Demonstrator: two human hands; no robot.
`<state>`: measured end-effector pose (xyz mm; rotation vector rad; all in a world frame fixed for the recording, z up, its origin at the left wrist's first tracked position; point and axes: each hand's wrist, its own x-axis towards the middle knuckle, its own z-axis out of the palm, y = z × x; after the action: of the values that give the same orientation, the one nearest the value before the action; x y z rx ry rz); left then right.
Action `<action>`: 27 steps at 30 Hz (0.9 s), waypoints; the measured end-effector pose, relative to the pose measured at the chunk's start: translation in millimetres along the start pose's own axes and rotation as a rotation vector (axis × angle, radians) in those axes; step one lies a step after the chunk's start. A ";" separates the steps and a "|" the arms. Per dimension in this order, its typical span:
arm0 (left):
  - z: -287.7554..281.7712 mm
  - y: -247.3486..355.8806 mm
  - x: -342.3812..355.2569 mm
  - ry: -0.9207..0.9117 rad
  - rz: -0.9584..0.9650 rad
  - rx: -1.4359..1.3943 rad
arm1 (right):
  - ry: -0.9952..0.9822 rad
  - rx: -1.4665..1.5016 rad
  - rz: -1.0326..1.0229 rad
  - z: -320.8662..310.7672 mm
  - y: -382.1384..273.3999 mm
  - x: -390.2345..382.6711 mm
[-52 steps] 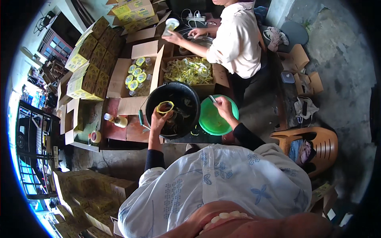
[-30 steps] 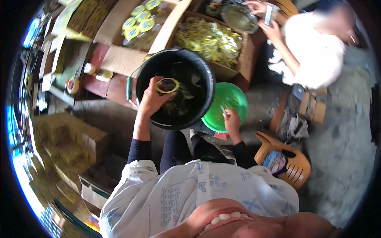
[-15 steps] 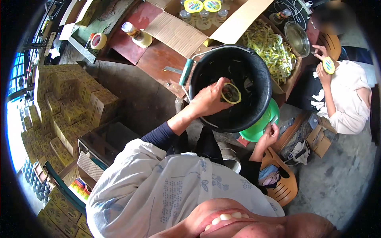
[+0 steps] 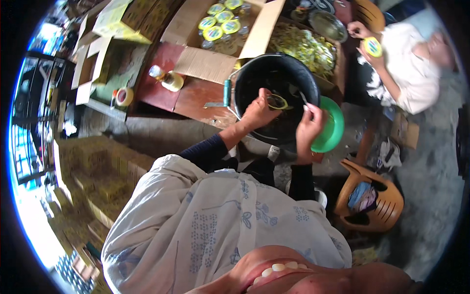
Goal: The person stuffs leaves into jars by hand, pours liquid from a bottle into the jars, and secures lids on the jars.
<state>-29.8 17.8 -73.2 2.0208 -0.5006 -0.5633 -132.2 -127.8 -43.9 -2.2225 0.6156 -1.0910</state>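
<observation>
My left hand (image 4: 260, 113) is over the black bucket (image 4: 313, 81), its fingers closed round a small yellow-rimmed cup (image 4: 277, 102). The cup looks see-through within its rim, and its lower part is hidden. My right hand (image 4: 311, 125) is at the bucket's right side, pinching a thin pale strip (image 4: 303, 97) that points up and away from me. What the strip is exactly, I cannot tell. Dark, shadowed contents lie in the bucket. Right beside the bucket, partly behind my right hand, sits a green plastic bowl (image 4: 334, 128).
Beyond the bucket stand an open carton (image 4: 208, 61) of jars with yellow-topped lids and a box of yellow-green strips (image 4: 313, 51). A bottle (image 4: 171, 81) and a tape roll (image 4: 125, 96) are at left. At right, another person (image 4: 406, 63) holds a yellow-lidded cup, near an orange chair (image 4: 387, 215).
My right hand has come up from beside the green bowl to the bucket, with the pale strip between its fingers. My left hand still holds the cup over the bucket. The view has shifted.
</observation>
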 end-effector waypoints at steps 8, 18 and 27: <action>-8.0 5.1 6.1 0.140 0.241 0.136 | -0.050 -0.314 -0.121 -0.9 -7.2 3.2; -53.7 31.3 2.7 0.099 0.459 0.285 | -0.060 -0.354 -0.174 -1.9 1.7 -1.7; -46.6 13.4 -2.4 0.123 0.566 0.394 | -0.133 -0.379 -0.191 2.1 7.9 -5.2</action>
<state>-6.6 44.9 -40.2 2.1227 -1.1262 0.0102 -134.6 -129.6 -53.1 -2.7037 0.6022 -0.9689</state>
